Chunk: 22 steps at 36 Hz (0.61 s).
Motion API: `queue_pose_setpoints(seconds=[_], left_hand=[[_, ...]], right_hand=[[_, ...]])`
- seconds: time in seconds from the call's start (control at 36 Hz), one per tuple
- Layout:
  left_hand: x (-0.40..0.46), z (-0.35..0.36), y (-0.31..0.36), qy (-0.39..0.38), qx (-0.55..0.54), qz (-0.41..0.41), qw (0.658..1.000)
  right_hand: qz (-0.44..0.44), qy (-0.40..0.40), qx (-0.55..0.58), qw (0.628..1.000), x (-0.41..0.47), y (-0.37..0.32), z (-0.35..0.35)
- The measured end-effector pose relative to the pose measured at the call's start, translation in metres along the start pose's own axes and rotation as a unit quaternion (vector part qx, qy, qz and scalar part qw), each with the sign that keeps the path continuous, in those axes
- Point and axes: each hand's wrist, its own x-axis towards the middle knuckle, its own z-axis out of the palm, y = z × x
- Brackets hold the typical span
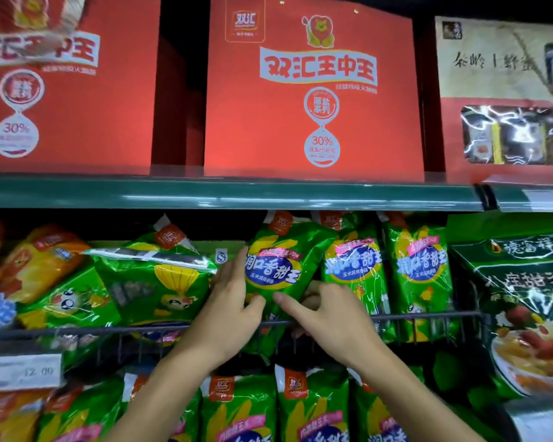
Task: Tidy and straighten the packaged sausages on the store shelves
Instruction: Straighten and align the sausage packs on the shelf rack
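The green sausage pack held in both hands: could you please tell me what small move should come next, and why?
Probably turn the green sausage pack upright and ease it back behind the wire rail. The left hand and right hand grip its lower sides, and it leans right, top against the neighbouring pack, which stands nearly straight like the pack beyond.

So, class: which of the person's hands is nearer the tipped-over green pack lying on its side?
Left. The left hand is just right of the tipped pack; the right hand lies farther right.
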Motion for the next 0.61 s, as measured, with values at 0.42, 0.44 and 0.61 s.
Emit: queue_pose_setpoints(seconds=[0.42, 0.44, 0.61], left_hand=[[-0.003, -0.011, 0.005, 0.058, -0.157, -0.018, 0.986], [-0.003, -0.010, 0.005, 0.063, -0.159, -0.017, 0.985], [-0.001, -0.010, 0.002, 0.072, -0.155, 0.001, 0.985]], right_hand=[[-0.047, 0.024, 0.256, 0.965, 0.007, -0.016, 0.008], [-0.054, 0.032, 0.263, 0.963, 0.010, -0.016, 0.011], [-0.088, 0.064, 0.297, 0.949, 0.014, -0.014, 0.018]])
